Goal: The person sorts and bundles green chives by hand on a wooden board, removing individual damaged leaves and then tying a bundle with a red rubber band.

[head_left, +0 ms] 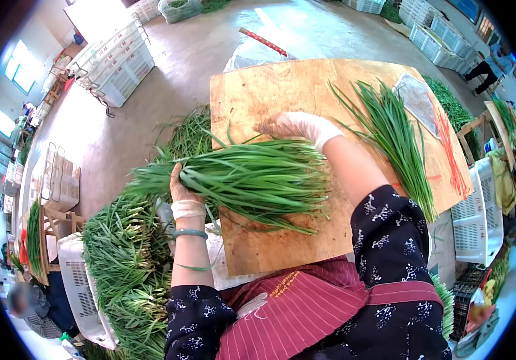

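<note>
A thick bunch of garlic chives (264, 177) lies across the left part of a wooden board (258, 90). Its leafy ends point left, past the board's edge, and the cut stem ends point right. My left hand (180, 187) is closed round the leafy end, its thumb on top. My right hand (291, 125), in a thin pale glove, is just beyond the bunch, low over the board, its fingers stretched leftward and holding nothing I can see. A smaller bunch of chives (390, 141) lies on the board to the right of my right arm.
Red ties (447, 150) and a clear plastic sheet (417, 102) lie along the board's right side. Left of the board is a large heap of chives (129, 258) beside a white crate (81, 288). Stacked crates (117, 69) stand far left; a person (493, 67) is far right.
</note>
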Motion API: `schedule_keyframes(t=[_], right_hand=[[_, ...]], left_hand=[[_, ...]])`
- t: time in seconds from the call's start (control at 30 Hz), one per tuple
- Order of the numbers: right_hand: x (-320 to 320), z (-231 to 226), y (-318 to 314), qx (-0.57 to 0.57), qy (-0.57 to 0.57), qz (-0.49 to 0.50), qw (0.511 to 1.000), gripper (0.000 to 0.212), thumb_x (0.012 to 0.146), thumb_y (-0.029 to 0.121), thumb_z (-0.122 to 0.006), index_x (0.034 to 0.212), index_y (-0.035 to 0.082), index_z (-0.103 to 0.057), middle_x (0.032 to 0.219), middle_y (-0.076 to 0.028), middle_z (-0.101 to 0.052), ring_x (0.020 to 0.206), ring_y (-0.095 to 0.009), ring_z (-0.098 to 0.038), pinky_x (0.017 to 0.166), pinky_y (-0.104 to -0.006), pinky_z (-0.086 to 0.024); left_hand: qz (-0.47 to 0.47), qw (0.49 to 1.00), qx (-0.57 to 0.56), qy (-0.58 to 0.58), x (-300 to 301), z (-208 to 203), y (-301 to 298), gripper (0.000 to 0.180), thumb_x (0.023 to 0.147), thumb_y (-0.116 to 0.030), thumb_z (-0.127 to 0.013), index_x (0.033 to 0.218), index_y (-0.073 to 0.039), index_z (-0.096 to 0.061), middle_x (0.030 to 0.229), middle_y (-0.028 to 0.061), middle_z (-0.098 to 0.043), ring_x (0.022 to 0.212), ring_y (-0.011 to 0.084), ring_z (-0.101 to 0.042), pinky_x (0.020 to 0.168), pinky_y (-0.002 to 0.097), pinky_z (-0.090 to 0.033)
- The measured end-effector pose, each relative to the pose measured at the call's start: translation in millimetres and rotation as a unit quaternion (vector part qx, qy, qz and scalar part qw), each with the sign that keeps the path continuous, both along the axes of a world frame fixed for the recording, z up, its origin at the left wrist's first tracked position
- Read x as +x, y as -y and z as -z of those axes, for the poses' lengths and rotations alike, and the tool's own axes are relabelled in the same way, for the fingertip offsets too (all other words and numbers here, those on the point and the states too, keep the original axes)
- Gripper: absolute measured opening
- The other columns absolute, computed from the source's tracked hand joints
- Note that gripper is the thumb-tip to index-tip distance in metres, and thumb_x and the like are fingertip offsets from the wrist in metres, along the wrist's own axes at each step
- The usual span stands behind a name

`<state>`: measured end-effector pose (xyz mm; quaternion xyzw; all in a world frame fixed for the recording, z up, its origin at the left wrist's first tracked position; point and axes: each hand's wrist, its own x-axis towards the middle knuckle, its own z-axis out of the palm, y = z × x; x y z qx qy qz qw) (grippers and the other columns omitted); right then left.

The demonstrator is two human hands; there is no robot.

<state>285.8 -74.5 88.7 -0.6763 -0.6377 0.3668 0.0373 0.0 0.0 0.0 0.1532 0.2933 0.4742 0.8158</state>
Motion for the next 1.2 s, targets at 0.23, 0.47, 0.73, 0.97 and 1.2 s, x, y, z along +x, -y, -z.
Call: schedule_keyframes(t=[0.23,0.47,0.73,0.97,1.2], right_hand=[[-19.4,5.1,108.4,0.062,-0.143,0.032,0.987,0.084,0.072,0.035,-0.067,0.136,0.003,-0.022,0.129,-0.018,-0.042,0.119,-0.027,-0.040,0.100,-0.0311,-0.030],[31.8,29.3,173.5,0.096,-0.190,0.191,0.958,0.072,0.076,0.043,-0.062,0.132,0.006,-0.034,0.125,-0.014,-0.047,0.115,-0.022,-0.043,0.095,-0.0322,-0.034],[46.9,22.7,192.7,0.063,-0.204,0.307,0.928,0.091,0.074,0.061,-0.054,0.136,0.002,-0.022,0.128,-0.018,-0.042,0.118,-0.024,-0.040,0.097,-0.0311,-0.032],[22.8,31.6,157.6,0.072,-0.104,0.230,0.965,0.113,0.062,0.067,-0.061,0.133,-0.009,-0.017,0.135,-0.024,-0.030,0.127,-0.032,-0.028,0.105,-0.0330,-0.022],[-70.8,23.6,173.4,0.153,-0.385,0.231,0.880,0.074,0.075,0.033,-0.068,0.132,0.003,-0.031,0.124,-0.012,-0.048,0.109,-0.020,-0.047,0.094,-0.0310,-0.036]], left_hand=[[0.086,0.991,-0.039,-0.096,73.7,-44.7,-30.1,0.021,0.078,-0.027,-0.061,0.088,-0.009,-0.056,0.082,0.0066,-0.061,0.073,0.0233,-0.059,0.075,0.0393,-0.048],[0.200,0.947,0.089,-0.236,120.9,-84.9,-19.8,0.059,0.081,-0.040,-0.058,0.128,-0.011,-0.038,0.134,0.0128,-0.036,0.113,0.0326,-0.043,0.093,0.0444,-0.037],[-0.031,0.960,0.058,-0.271,-74.1,-62.4,-17.1,0.058,0.088,-0.033,-0.044,0.136,-0.010,-0.020,0.142,0.0142,-0.018,0.125,0.0338,-0.030,0.102,0.0470,-0.027],[0.243,0.950,0.029,-0.195,-29.1,-35.9,136.4,0.062,0.083,-0.029,-0.058,0.132,-0.005,-0.029,0.132,0.0174,-0.036,0.115,0.0321,-0.043,0.094,0.0464,-0.036],[0.213,0.937,0.157,-0.226,60.0,-45.6,158.8,0.070,0.070,-0.007,-0.072,0.127,-0.001,-0.031,0.110,0.0100,-0.054,0.096,0.0194,-0.053,0.083,0.0305,-0.044]])
